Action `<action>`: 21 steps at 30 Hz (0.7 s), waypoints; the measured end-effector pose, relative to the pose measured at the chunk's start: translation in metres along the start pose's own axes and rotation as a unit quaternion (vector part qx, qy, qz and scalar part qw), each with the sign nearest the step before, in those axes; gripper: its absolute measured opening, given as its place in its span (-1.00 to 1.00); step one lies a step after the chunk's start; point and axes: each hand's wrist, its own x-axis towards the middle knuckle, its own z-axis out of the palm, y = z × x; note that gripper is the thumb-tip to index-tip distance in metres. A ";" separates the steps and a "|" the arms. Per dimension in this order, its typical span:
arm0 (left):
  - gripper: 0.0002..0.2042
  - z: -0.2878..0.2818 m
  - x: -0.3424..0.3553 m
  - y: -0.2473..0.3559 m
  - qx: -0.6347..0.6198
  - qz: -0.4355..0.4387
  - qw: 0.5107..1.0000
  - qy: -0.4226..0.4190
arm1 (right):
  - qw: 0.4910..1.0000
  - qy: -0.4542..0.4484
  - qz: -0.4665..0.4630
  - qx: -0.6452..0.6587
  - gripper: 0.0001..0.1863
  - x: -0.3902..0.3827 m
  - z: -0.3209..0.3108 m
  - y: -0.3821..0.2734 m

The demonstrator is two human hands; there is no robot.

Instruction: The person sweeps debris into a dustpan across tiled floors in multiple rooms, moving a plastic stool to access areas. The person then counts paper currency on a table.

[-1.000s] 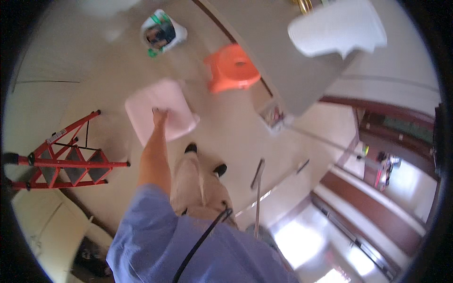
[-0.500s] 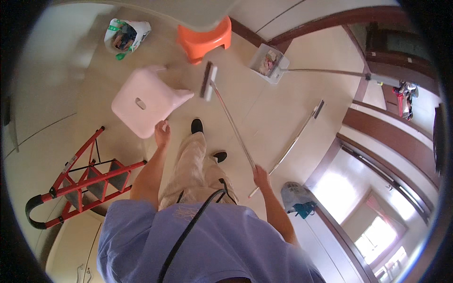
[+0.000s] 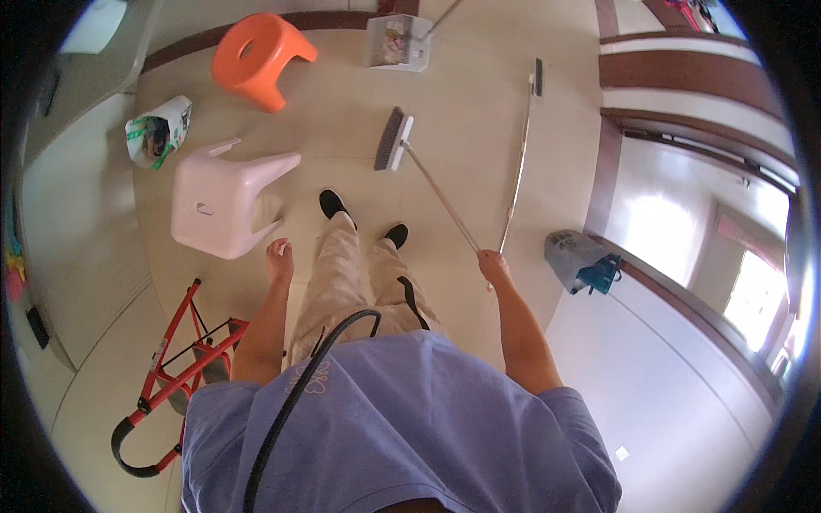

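Note:
My right hand point(image 3: 493, 263) grips the silver pole of a broom point(image 3: 441, 195), whose grey-and-white head point(image 3: 393, 138) is out on the beige floor ahead of my black shoes. My left hand point(image 3: 279, 256) holds nothing, fingers loosely bent and apart, just below a pale pink plastic stool point(image 3: 214, 201) that stands at my front left. Its nearest leg is a short way from my fingers. A second long-handled tool point(image 3: 519, 171) with a dark narrow head lies on the floor to my right.
An orange stool point(image 3: 248, 56) and a long-handled dustpan with debris point(image 3: 393, 43) are ahead. A white bag point(image 3: 154, 132) stands left. A red stepladder point(image 3: 175, 372) is beside me, lower left. A grey bag with teal cloth point(image 3: 569, 256) sits by the right wall and door threshold point(image 3: 616, 205).
My left hand has let go of the pink stool and drawn back from it. My right hand has come into view holding the broom. The view has turned, shifting the room's objects.

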 end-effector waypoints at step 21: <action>-0.81 -0.005 0.016 0.141 -0.004 0.023 0.982 -0.189 | 0.986 0.140 0.020 -0.086 -0.61 0.108 -0.084 -0.034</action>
